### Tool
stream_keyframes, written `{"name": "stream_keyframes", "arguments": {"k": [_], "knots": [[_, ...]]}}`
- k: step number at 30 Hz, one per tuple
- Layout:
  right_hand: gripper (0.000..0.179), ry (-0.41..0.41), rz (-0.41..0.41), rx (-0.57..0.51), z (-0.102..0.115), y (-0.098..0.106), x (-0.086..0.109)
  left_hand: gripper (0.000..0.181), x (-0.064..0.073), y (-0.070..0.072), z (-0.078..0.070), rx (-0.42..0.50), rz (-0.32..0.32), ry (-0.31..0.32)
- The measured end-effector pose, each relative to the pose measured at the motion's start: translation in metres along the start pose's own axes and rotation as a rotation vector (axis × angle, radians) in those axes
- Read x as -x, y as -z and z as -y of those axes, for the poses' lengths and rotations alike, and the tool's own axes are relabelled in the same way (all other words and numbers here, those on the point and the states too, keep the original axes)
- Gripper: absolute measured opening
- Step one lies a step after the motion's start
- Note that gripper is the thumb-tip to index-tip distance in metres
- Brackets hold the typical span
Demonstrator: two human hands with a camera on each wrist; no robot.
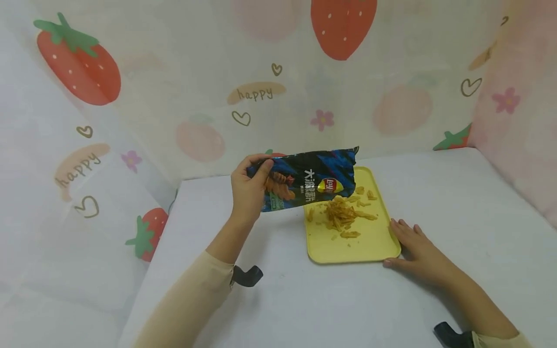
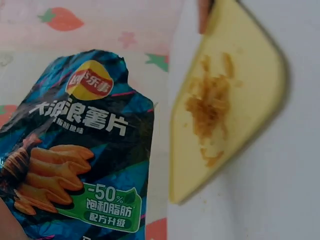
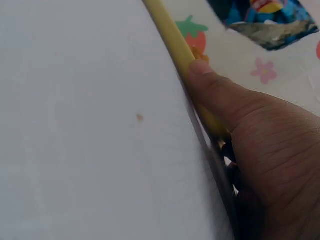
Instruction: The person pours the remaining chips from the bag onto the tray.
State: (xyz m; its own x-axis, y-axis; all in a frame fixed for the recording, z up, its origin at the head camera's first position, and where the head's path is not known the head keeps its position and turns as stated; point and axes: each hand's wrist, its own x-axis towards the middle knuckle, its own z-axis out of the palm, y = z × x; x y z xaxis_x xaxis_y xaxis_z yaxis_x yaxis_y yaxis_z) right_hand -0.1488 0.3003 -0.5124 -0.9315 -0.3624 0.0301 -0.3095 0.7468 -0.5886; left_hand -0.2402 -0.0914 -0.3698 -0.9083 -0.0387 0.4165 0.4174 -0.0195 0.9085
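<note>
My left hand (image 1: 252, 186) grips a dark blue Lay's chip bag (image 1: 311, 176) by one end, thumb across its front. The bag is tipped on its side, its torn end (image 3: 272, 35) toward the right, over the far left part of a yellow tray (image 1: 352, 249). On the tray lies a heap of broken potato chips (image 1: 341, 212), with loose pieces around it. My right hand (image 1: 417, 256) holds the tray's near right corner, thumb (image 3: 215, 87) along the front rim and fingers against the right side.
A white table (image 1: 278, 299) carries the tray. Behind it stands a cloth backdrop (image 1: 348, 96) printed with strawberries, hearts and flowers. A small crumb (image 3: 140, 117) lies on the white surface. Black curved wrist mounts (image 1: 248, 276) stick out near both sleeves.
</note>
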Motion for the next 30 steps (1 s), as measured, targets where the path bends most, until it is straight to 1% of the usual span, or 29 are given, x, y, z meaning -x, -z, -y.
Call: {"name": "stream_keyframes", "arguments": {"k": [4,7,9,14,19,21,26,28,30], "knots": [[0.106,-0.003,-0.002,0.006,-0.001,0.001,0.0,0.024,0.0,-0.006,0.0,-0.034,0.047,-0.017],[0.107,-0.03,0.013,0.001,0.0,0.001,-0.001,0.023,0.0,-0.009,0.0,-0.058,0.068,-0.046],[0.107,-0.039,0.015,-0.001,0.001,0.001,-0.001,0.022,-0.001,-0.01,0.0,-0.055,0.062,-0.063],[0.107,-0.039,0.011,-0.001,0.002,0.001,-0.001,0.02,-0.003,-0.01,0.001,-0.036,0.048,-0.072],[0.109,-0.041,0.021,0.012,0.001,0.0,-0.001,0.021,-0.003,-0.012,0.002,-0.027,0.059,-0.082],[0.109,-0.032,0.018,0.018,0.0,-0.001,-0.001,0.02,-0.002,-0.013,0.002,-0.025,0.076,-0.084],[0.109,-0.025,0.013,0.011,0.0,-0.002,-0.001,0.017,-0.002,-0.017,0.003,-0.055,0.081,-0.068],[0.109,-0.032,0.013,0.004,-0.001,-0.003,-0.001,0.017,-0.003,-0.017,0.003,-0.086,0.067,-0.088],[0.109,-0.034,0.012,0.005,0.0,-0.004,-0.001,0.017,-0.005,-0.018,0.002,-0.097,0.069,-0.116]]}}
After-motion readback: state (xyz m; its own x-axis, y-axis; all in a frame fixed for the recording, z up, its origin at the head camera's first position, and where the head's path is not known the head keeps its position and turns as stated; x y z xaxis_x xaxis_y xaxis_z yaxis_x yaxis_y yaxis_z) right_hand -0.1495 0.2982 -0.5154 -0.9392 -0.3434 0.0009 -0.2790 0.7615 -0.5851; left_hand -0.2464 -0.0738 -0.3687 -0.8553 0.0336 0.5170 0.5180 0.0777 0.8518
